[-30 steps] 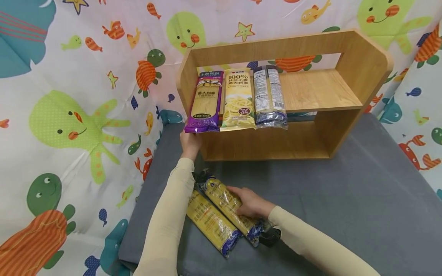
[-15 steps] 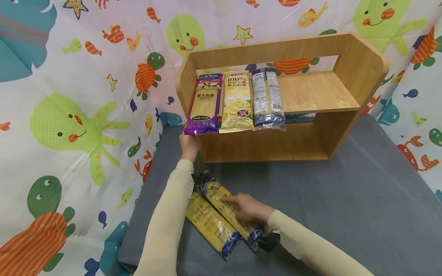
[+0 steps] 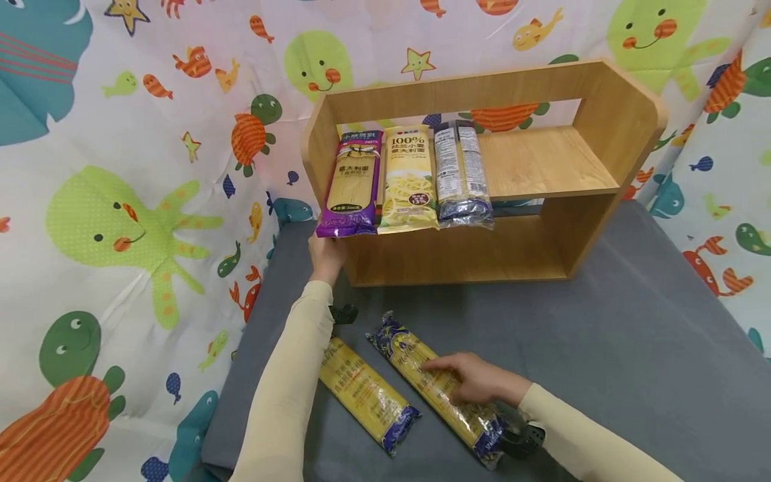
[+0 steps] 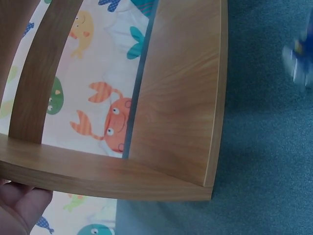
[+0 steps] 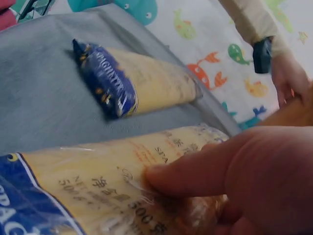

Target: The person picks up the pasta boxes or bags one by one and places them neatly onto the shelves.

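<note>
Below and right of centre in the frame, a person's right hand (image 3: pixel 478 379) grips a long spaghetti packet (image 3: pixel 432 388) lying slantwise on a cloth-covered grey counter (image 3: pixel 602 335), one finger stretched over the film. Left of centre, the left hand (image 3: pixel 327 258) holds the left side panel of a wooden shelf (image 3: pixel 557 161); its fingers are partly hidden.

A grip across the packet's width, near its middle, seems best: the slick film could slip, and light pressure should spare the brittle strands. The left hand's hold probably helps keep the shelf from shifting.

The packet is a flattened tube of shiny, crinkled plastic, yellow with dark blue ends. A matching packet (image 3: pixel 364 391) lies apart from it, further left. On the shelf's smooth, pale-grained upper board, three flat packs sit side by side, ends overhanging the front: glossy purple (image 3: pixel 352 184), creamy yellow (image 3: pixel 409 177) and clear-and-blue (image 3: pixel 460 174).
</note>
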The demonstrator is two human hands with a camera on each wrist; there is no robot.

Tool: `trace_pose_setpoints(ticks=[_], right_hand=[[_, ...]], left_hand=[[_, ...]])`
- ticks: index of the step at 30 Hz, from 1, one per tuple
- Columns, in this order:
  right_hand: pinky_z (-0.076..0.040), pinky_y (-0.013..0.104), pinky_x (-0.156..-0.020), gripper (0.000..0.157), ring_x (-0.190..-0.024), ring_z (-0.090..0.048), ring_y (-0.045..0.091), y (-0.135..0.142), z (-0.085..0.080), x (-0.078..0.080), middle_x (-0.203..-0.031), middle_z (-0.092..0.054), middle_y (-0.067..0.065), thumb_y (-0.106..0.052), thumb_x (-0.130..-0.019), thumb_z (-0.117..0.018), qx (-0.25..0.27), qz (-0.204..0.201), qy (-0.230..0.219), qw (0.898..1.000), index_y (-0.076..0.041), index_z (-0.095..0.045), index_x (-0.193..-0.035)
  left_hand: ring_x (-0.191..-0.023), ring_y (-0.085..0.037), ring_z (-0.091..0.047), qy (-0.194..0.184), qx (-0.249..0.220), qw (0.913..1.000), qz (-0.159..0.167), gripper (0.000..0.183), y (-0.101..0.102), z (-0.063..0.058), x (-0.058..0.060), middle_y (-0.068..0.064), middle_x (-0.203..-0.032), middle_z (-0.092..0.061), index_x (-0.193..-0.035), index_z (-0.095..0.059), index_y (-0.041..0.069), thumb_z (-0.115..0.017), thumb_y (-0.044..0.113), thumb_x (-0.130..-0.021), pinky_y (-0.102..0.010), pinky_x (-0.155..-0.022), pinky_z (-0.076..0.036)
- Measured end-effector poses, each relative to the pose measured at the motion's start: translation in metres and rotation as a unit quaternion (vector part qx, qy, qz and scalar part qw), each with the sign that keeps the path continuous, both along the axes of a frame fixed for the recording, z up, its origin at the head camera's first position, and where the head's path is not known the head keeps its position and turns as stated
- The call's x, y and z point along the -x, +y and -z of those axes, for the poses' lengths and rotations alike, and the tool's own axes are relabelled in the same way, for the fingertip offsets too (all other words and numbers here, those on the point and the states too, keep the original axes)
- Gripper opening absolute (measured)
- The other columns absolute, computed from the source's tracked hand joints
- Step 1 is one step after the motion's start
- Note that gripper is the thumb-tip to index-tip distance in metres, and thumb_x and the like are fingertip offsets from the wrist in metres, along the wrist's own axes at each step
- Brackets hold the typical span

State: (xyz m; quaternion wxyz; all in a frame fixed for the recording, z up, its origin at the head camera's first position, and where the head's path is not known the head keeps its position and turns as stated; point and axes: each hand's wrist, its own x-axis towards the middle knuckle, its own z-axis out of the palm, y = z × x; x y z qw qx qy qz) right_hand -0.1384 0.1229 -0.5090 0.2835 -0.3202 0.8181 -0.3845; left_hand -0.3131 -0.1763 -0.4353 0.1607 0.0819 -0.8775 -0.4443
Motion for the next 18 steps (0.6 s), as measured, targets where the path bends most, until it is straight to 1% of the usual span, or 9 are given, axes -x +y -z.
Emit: trace_pose_setpoints(ticks=[3,7,8,10,11,12,13,15,18], right_hand=[[-0.05,0.025,-0.077,0.074,-0.129,-0.059,0.041,0.021,0.003,-0.006,-0.141,-0.063,0.017,0.009,-0.073,-0.073,0.017,0.01,0.0,1.0,-0.006,-0.057,-0.144],[-0.049,0.022,-0.078,0.074,-0.126,-0.061,0.038,0.048,0.006,-0.015,-0.137,-0.066,0.018,0.008,-0.071,-0.072,0.027,0.035,0.014,0.999,-0.004,-0.058,-0.142],[-0.048,0.022,-0.078,0.074,-0.126,-0.061,0.035,0.055,0.006,-0.017,-0.137,-0.066,0.018,0.008,-0.07,-0.072,0.028,0.044,0.017,0.999,-0.004,-0.059,-0.142],[-0.05,0.022,-0.072,0.074,-0.122,-0.064,0.025,0.07,0.007,-0.022,-0.137,-0.065,0.02,0.007,-0.07,-0.072,0.036,0.06,0.015,0.997,-0.003,-0.058,-0.142],[-0.05,0.022,-0.066,0.074,-0.118,-0.065,0.019,0.078,0.008,-0.026,-0.138,-0.063,0.022,0.008,-0.071,-0.071,0.043,0.069,0.009,0.997,-0.002,-0.057,-0.143],[-0.05,0.023,-0.063,0.074,-0.11,-0.066,0.013,0.086,0.009,-0.029,-0.138,-0.063,0.024,0.007,-0.071,-0.072,0.05,0.079,0.009,0.996,-0.001,-0.057,-0.143],[-0.05,0.023,-0.059,0.074,-0.107,-0.064,0.006,0.094,0.009,-0.032,-0.139,-0.062,0.026,0.006,-0.071,-0.073,0.052,0.09,0.01,0.995,-0.001,-0.057,-0.143],[-0.051,0.024,-0.059,0.072,-0.105,-0.058,-0.007,0.111,0.01,-0.038,-0.138,-0.06,0.03,0.003,-0.073,-0.075,0.066,0.107,0.018,0.992,0.002,-0.056,-0.142],[-0.055,0.025,-0.066,0.071,-0.11,-0.051,-0.017,0.135,0.005,-0.045,-0.139,-0.055,0.036,-0.002,-0.075,-0.078,0.081,0.139,0.016,0.987,0.007,-0.054,-0.142]], left_hand=[[-0.076,-0.03,-0.062,0.007,0.006,0.9999,-0.004,0.039,-0.001,0.0,0.0,-0.018,-0.095,-0.068,-0.142,-0.052,0.011,-0.048,0.021,-0.105,-0.031,-0.054,-0.042],[-0.082,-0.03,-0.062,0.013,0.014,0.9998,-0.008,0.037,-0.003,0.001,0.0,-0.019,-0.101,-0.07,-0.14,-0.053,0.01,-0.048,0.018,-0.104,-0.032,-0.059,-0.044],[-0.083,-0.03,-0.062,0.013,0.016,0.9997,-0.009,0.037,-0.003,0.001,0.0,-0.019,-0.102,-0.07,-0.14,-0.053,0.01,-0.048,0.018,-0.104,-0.032,-0.06,-0.044],[-0.084,-0.031,-0.063,0.013,0.018,0.9997,-0.011,0.036,-0.003,0.001,-0.001,-0.02,-0.103,-0.071,-0.14,-0.053,0.01,-0.048,0.018,-0.105,-0.034,-0.061,-0.045],[-0.084,-0.032,-0.063,0.013,0.017,0.9997,-0.012,0.036,-0.002,0.001,-0.001,-0.02,-0.103,-0.071,-0.14,-0.053,0.01,-0.048,0.018,-0.105,-0.034,-0.062,-0.046],[-0.084,-0.032,-0.064,0.012,0.017,0.9997,-0.011,0.037,-0.002,0.001,-0.002,-0.02,-0.103,-0.071,-0.14,-0.053,0.01,-0.048,0.019,-0.105,-0.035,-0.062,-0.046],[-0.084,-0.033,-0.064,0.012,0.017,0.9997,-0.009,0.037,-0.001,0.0,-0.002,-0.02,-0.104,-0.071,-0.141,-0.053,0.01,-0.048,0.02,-0.106,-0.035,-0.062,-0.047],[-0.083,-0.033,-0.065,0.012,0.017,0.9998,-0.006,0.038,0.0,-0.001,-0.002,-0.02,-0.104,-0.072,-0.141,-0.052,0.01,-0.048,0.023,-0.106,-0.035,-0.061,-0.047],[-0.082,-0.032,-0.064,0.011,0.022,0.9997,-0.001,0.038,0.001,-0.001,-0.001,-0.02,-0.102,-0.072,-0.141,-0.052,0.009,-0.046,0.026,-0.107,-0.034,-0.06,-0.046]])
